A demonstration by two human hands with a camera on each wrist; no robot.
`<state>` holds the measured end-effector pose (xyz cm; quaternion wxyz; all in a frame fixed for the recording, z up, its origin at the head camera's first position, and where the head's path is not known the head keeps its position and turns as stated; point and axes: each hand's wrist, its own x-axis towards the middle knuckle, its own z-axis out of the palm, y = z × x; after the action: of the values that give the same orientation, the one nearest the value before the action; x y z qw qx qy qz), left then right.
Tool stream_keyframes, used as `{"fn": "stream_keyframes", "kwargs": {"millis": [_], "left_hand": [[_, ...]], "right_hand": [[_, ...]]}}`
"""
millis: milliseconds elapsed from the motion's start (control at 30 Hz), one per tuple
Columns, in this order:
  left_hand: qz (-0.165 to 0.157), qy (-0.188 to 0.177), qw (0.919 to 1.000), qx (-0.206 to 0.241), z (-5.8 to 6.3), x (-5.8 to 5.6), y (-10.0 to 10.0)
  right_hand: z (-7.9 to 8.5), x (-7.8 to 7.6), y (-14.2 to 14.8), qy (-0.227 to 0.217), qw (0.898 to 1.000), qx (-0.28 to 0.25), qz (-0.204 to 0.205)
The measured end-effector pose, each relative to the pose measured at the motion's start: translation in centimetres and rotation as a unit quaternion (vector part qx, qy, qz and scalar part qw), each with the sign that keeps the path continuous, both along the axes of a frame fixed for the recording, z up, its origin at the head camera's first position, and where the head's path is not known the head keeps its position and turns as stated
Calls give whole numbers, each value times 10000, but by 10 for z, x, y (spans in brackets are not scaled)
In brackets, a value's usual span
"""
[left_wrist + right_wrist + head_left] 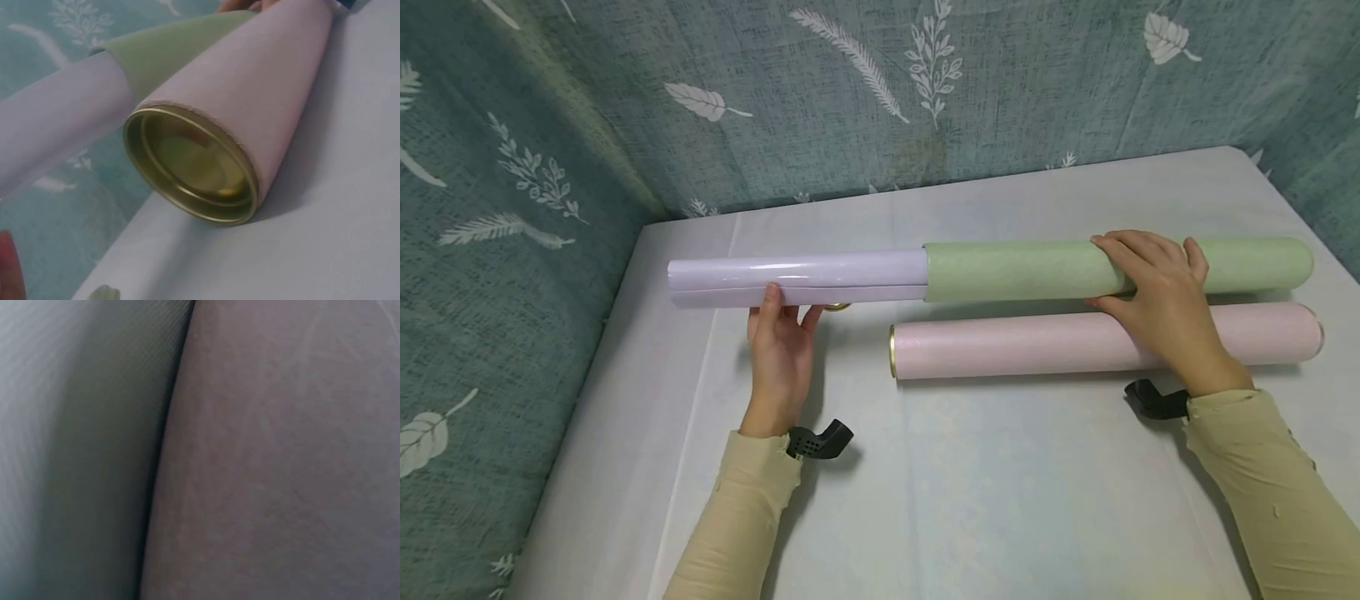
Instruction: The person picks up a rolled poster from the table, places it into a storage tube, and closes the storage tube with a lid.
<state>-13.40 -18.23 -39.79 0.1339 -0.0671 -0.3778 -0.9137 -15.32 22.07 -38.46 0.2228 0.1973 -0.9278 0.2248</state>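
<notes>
A shiny lilac roll [850, 268] sticks out of the left end of a long pale green tube [1015, 271]. My left hand [780, 358] holds the roll from below near its outer part, one digit in front and others partly hidden behind it. My right hand [1172, 292] grips the green tube from above, right of its middle. Nearer to me lies a pink tube [1000, 346], passing under my right hand and wrist. In the left wrist view, a recessed gold metal end [194, 162] closes the pink tube.
A gold round piece [837, 307] shows partly from behind the lilac roll, beside my left fingers. White cloth covers the table [1015, 483]; a leaf-patterned teal curtain [850, 100] hangs behind. The right wrist view is too close and blurred to make out.
</notes>
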Motion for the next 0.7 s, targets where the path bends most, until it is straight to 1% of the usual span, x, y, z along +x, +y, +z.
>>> {"fn": "stream_keyframes", "kwargs": {"millis": [167, 333, 467, 567, 700], "left_hand": [[184, -35, 9998, -22, 3, 0, -3], [380, -161, 9991, -123, 5, 0, -5], [463, -271, 9984, -198, 4, -1, -6], [433, -296, 9984, -232, 5, -1, -8], [316, -237, 9987, -320, 6, -1, -9]], "right_hand": [[0, 0, 0, -28, 10000, -8, -17], [0, 0, -1, -50, 10000, -14, -29], [0, 0, -1, -24, 10000, -27, -14], [-1, -1, 0, -22, 10000, -13, -28], [-1, -1, 0, -32, 10000, 18, -46]]}}
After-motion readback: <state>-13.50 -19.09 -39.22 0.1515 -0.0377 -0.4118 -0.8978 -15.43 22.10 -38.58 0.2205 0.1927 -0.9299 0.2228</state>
